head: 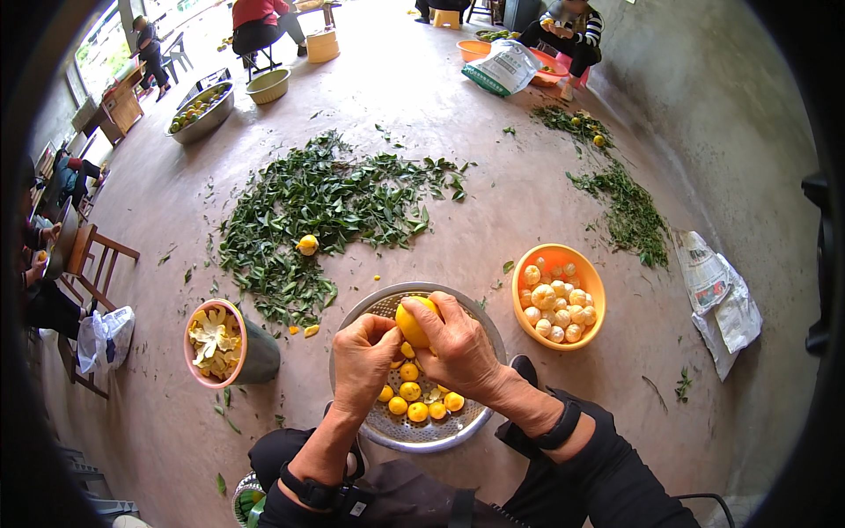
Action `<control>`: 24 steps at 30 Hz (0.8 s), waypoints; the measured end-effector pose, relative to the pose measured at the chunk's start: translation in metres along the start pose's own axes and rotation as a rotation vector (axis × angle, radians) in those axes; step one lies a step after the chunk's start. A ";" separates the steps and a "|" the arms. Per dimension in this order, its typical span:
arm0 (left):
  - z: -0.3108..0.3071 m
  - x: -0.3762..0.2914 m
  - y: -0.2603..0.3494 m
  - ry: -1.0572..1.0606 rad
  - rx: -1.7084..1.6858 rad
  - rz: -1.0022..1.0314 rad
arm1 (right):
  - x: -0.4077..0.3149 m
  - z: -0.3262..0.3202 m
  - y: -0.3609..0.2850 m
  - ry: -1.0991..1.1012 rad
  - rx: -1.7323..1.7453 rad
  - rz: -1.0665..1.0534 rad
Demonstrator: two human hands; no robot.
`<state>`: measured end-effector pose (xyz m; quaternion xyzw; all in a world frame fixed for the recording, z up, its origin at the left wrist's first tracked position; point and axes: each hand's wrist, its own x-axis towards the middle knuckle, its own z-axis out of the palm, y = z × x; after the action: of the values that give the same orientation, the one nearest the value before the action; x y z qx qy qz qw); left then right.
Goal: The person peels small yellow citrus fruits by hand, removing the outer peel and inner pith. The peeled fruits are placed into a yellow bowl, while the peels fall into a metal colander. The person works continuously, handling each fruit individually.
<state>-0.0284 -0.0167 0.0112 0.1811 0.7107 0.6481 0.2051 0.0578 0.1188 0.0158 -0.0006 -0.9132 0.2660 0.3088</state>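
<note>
My right hand (pixel 462 350) holds a yellow-orange mandarin (pixel 409 323) above a perforated metal colander (pixel 462 432). The thumb and forefinger of my left hand (pixel 360 360) are pinched together against the fruit's lower left side; what lies between them is hidden. Several small unpeeled mandarins (pixel 417 412) rest in the colander, with a scrap of pale peel (pixel 434 396) among them. To the right, an orange plastic basin (pixel 597 280) contains peeled mandarins (pixel 543 297). A bucket (pixel 261 353) on the left is filled with torn peels (pixel 214 335).
Green leaves (pixel 317 198) cover the floor ahead, a partly peeled mandarin (pixel 307 245) among them. More leaves (pixel 634 218) and a plastic sack (pixel 716 290) lie along the right wall. Other people sit farther off, and a wooden chair (pixel 99 261) stands left.
</note>
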 end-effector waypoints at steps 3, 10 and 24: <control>0.003 0.000 -0.002 0.025 0.069 0.026 | -0.001 0.001 0.002 -0.014 -0.005 -0.007; 0.003 0.004 -0.007 0.024 0.132 0.034 | 0.000 0.000 0.001 -0.013 0.041 0.021; -0.005 0.003 0.004 -0.056 -0.013 -0.007 | 0.003 -0.003 0.000 0.040 0.062 -0.014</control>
<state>-0.0338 -0.0191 0.0156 0.1951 0.7009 0.6468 0.2285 0.0569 0.1207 0.0200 0.0101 -0.8982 0.2917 0.3286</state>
